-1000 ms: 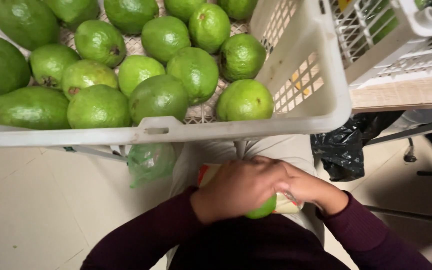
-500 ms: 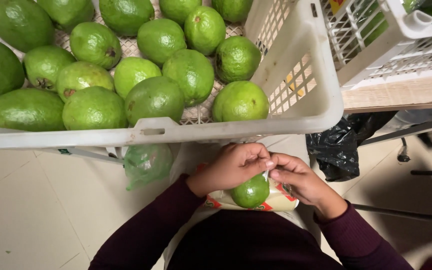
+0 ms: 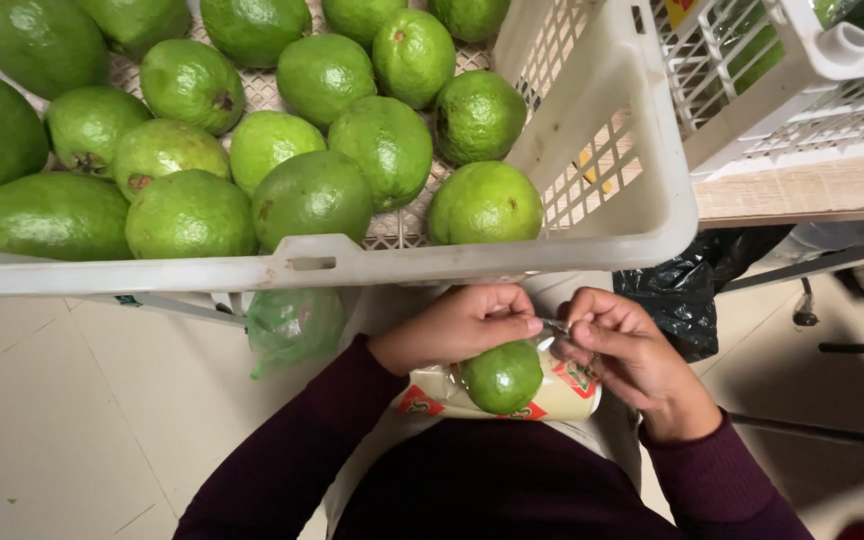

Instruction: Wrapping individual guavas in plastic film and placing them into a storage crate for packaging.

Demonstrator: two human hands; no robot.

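Note:
A green guava (image 3: pixel 501 376) sits inside a clear plastic bag (image 3: pixel 564 397) with red and green print, resting on my lap. My left hand (image 3: pixel 457 325) pinches the top edge of the bag just above the fruit. My right hand (image 3: pixel 627 358) pinches the same edge from the right, fingertips almost touching the left ones. Both sleeves are dark maroon.
A white plastic crate (image 3: pixel 602 215) with several green guavas (image 3: pixel 312 195) stands just beyond my hands. A second white crate (image 3: pixel 792 90) sits on a wooden shelf (image 3: pixel 802 190) at right. A crumpled green bag (image 3: pixel 292 325) and a black bag (image 3: pixel 687 290) hang below. Tiled floor (image 3: pixel 72 420) lies left.
My hands lifted off the guava, uncovering it inside the bag, and now both pinch the bag's top edge, with the right hand moved slightly right.

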